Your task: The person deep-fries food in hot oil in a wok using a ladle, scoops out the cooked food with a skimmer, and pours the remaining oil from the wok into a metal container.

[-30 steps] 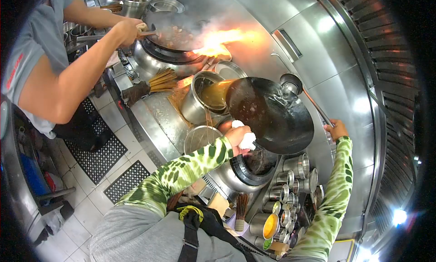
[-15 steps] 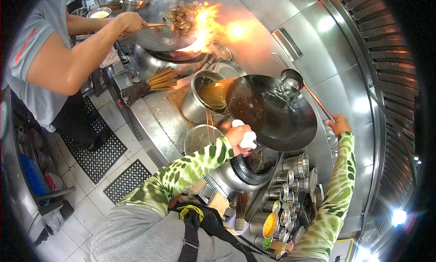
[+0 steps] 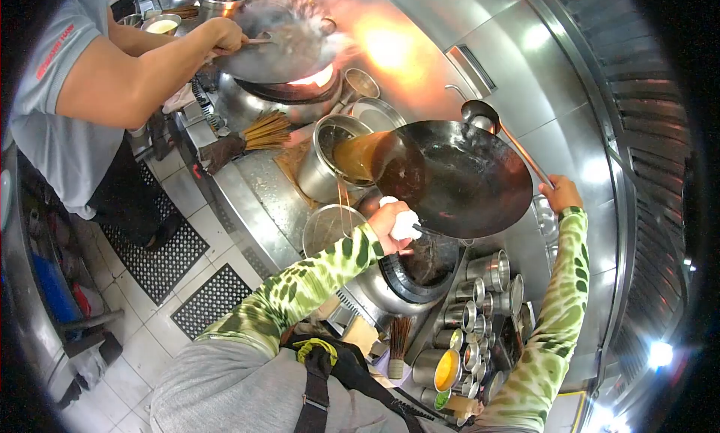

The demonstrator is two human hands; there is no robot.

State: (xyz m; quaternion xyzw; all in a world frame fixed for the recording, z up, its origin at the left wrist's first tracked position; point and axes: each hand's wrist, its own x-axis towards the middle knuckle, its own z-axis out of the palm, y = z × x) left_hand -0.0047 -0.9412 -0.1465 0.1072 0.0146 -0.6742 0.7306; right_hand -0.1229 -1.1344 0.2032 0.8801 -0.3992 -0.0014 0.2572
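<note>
My left hand [image 3: 384, 227] is closed around a folded white cloth [image 3: 406, 224] at the near edge of a black wok [image 3: 472, 182]. The wok is tilted to the left above the burner [image 3: 421, 272]. Brownish-yellow liquid [image 3: 356, 155] runs from its lip into a tall steel pot [image 3: 313, 174]. At the right, my right hand [image 3: 561, 194] grips the handle of a ladle [image 3: 529, 157]. The ladle's bowl hangs just past the wok's far rim. A wire strainer [image 3: 328, 234] sits beside the pot, left of my left hand.
A co-worker's arm [image 3: 142, 80] reaches over a second wok [image 3: 281, 62], steaming above a lit burner [image 3: 315, 77]. A bamboo brush [image 3: 266, 131] lies on the counter. Several steel seasoning containers [image 3: 450, 365] stand at the lower right. A metal wall [image 3: 487, 20] rises behind.
The wok's right side has shifted slightly up and right, and my right hand with the ladle has risen a little. At the co-worker's wok, the tall flames have shrunk and steam now covers it.
</note>
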